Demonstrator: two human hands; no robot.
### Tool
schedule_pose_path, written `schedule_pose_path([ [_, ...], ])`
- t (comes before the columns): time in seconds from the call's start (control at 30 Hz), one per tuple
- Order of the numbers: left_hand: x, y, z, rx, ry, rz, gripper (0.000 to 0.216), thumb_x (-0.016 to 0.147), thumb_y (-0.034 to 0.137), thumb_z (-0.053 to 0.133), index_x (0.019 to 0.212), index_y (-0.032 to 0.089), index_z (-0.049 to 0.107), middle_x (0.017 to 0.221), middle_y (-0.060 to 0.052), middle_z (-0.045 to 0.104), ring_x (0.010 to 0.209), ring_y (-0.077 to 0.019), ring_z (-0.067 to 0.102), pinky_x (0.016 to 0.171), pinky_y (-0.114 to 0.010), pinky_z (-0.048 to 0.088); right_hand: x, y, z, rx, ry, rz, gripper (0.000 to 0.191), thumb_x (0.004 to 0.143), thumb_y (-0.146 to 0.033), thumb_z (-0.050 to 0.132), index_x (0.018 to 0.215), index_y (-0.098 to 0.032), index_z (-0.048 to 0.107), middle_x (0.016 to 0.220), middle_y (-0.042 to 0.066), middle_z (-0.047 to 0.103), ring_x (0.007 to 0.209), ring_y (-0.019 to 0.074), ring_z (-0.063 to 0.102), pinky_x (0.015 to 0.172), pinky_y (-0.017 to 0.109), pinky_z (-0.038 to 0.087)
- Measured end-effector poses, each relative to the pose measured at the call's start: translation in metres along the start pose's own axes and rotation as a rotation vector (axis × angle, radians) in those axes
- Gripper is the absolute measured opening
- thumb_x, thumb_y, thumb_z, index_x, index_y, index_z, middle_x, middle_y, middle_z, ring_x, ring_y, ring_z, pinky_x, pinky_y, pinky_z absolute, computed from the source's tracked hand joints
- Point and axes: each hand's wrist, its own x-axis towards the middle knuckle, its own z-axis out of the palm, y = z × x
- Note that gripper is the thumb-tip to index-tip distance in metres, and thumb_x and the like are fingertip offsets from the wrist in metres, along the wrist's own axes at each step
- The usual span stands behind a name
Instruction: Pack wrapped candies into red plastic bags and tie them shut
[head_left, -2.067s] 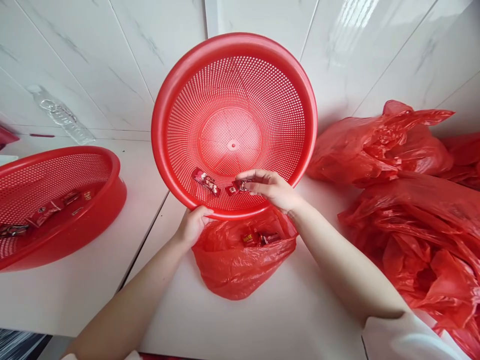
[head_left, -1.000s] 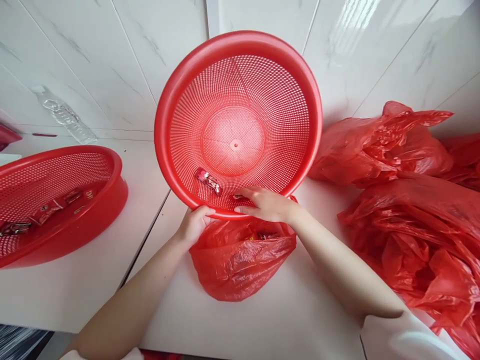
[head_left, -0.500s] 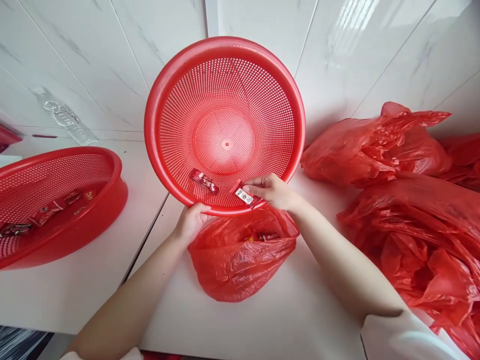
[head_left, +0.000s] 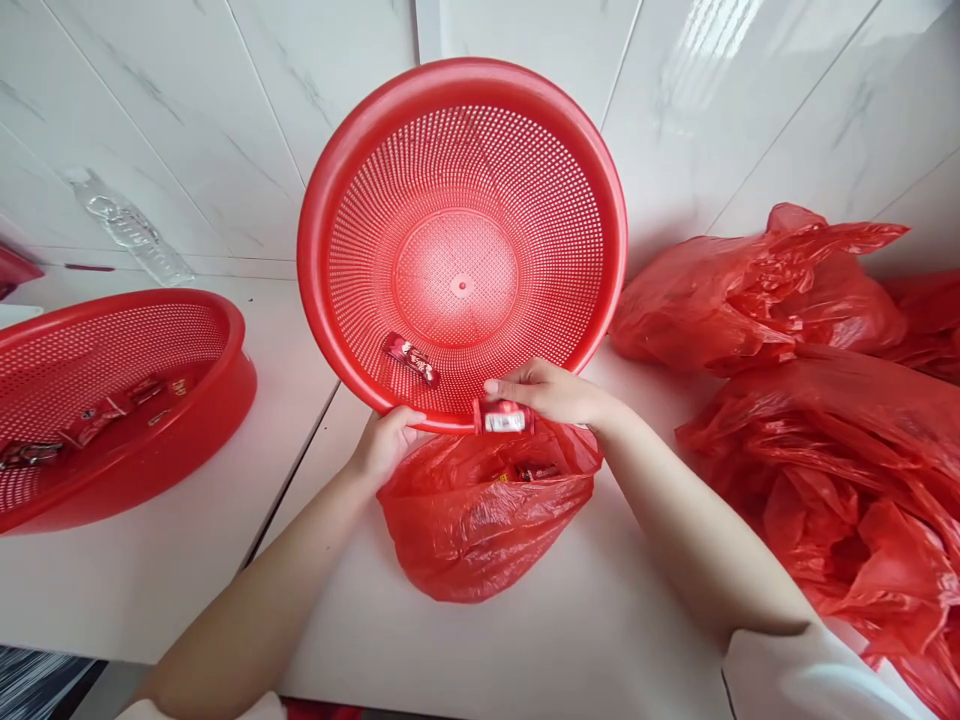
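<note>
Candy packet point(head_left: 507, 420) sits pinched in the right hand point(head_left: 551, 392), at the near rim of the basket point(head_left: 463, 255); just below those fingers, sweets point(head_left: 535, 472) already lie inside the bag point(head_left: 480, 535). Beyond the left hand point(head_left: 384, 442), its fingers gripping the rim, one bar point(head_left: 411, 360) lies not yet taken out.

A perforated red basket point(head_left: 459, 265) tilts at the mouth of an open red bag point(head_left: 480, 540). One dark-red packet point(head_left: 411, 359) lies inside; a white-labelled packet point(head_left: 505, 420) is held at the basket's lower rim.
</note>
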Motion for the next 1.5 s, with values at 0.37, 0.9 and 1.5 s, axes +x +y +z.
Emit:
schedule_pose_path([
  [0.37,-0.007,-0.021,0.007,-0.024,-0.098,-0.043,0.043,0.071,0.012,0.059,0.113,0.017,0.066,0.107,-0.007,0.072,0.099,-0.0286,0.067,0.088,-0.043,0.053,0.013,0.007,0.039,-0.457,0.226,-0.303,0.056,0.095,-0.043,0.047,0.145,-0.019,0.036,0.145,0.013,0.044,0.133,0.0242,0.043,0.110,0.042,0.036],
  [0.9,-0.001,-0.012,-0.002,0.004,-0.023,0.030,0.041,0.070,0.013,0.059,0.110,0.014,0.067,0.104,-0.008,0.072,0.103,-0.0295,0.065,0.089,-0.043,0.053,0.021,0.018,0.011,0.564,0.233,-0.079,0.022,0.081,-0.026,0.065,0.100,-0.015,0.065,0.100,0.007,0.071,0.085,0.0172,0.069,0.090,0.035,0.055],
  [1.5,0.001,-0.001,0.000,-0.029,-0.032,0.102,0.041,0.070,0.012,0.054,0.110,0.013,0.067,0.108,-0.010,0.070,0.109,-0.0306,0.062,0.093,-0.046,0.051,-0.003,-0.004,0.004,-0.142,0.166,-0.155,0.035,0.089,-0.046,0.055,0.092,-0.016,0.073,0.085,0.004,0.073,0.078,0.0150,0.066,0.076,0.029,0.051],
])
